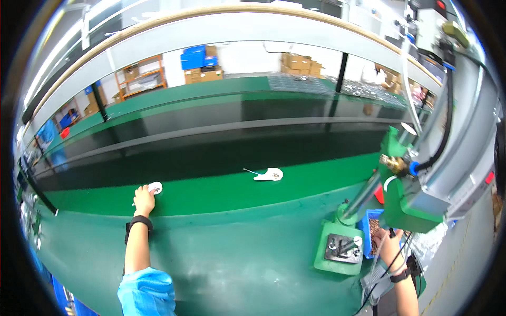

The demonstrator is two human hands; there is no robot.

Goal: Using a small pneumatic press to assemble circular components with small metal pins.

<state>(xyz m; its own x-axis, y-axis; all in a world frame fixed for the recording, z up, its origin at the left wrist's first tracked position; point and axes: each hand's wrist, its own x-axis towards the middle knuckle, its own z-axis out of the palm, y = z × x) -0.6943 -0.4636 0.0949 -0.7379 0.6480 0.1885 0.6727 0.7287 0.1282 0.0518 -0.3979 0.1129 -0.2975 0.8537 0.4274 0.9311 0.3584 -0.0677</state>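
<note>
On the left, my outstretched left hand pinches a small white part with a rounded end at the green strip beyond the bench top. My fingers cover the rest of that part. A similar white part, with a round end and a thin tail, lies on the strip farther right. My right hand reaches into a blue bin of small copper-coloured pieces. Its fingers look drawn together, and what they hold is too small to make out. Beside the bin stands a green bench press with a dark fixture plate.
The press's green head and grey column overhang my right hand. Thin cables hang near my right wrist. Past the green strip runs a dark conveyor belt. Cardboard boxes and blue bins stand at the back.
</note>
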